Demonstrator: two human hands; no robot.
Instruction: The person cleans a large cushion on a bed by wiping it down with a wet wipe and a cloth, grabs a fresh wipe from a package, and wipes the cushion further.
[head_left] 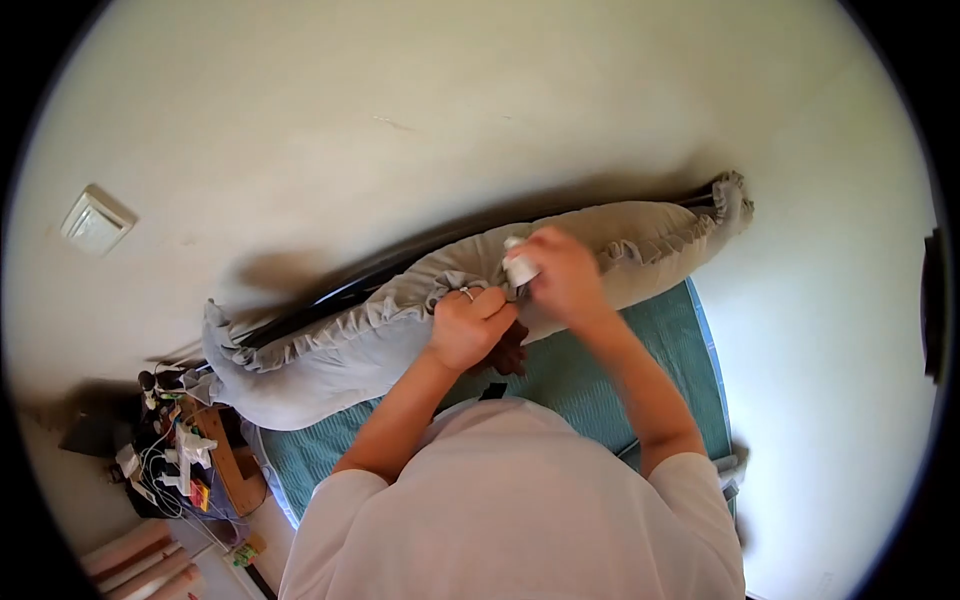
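A long, puffy grey ruffled cover point(340, 365) stretches along the head end of the bed. My left hand point(472, 328), with a ring on one finger, is closed on a bunched part of its ruffle near the middle. Just to the right, my right hand point(565, 280) is closed around a small white cylindrical object point(519, 266); motion blur hides its exact kind. Something dark and thin shows between the two hands. Below my left hand hangs a reddish-brown thing point(508, 352) that I cannot make out.
A teal ribbed bedspread point(655, 345) covers the bed. Behind the cover, a dark headboard edge point(400, 262) runs along the wall. At lower left stands a wooden stand point(232, 465) crowded with cables and power strips point(185, 455). A light switch point(98, 221) is on the wall.
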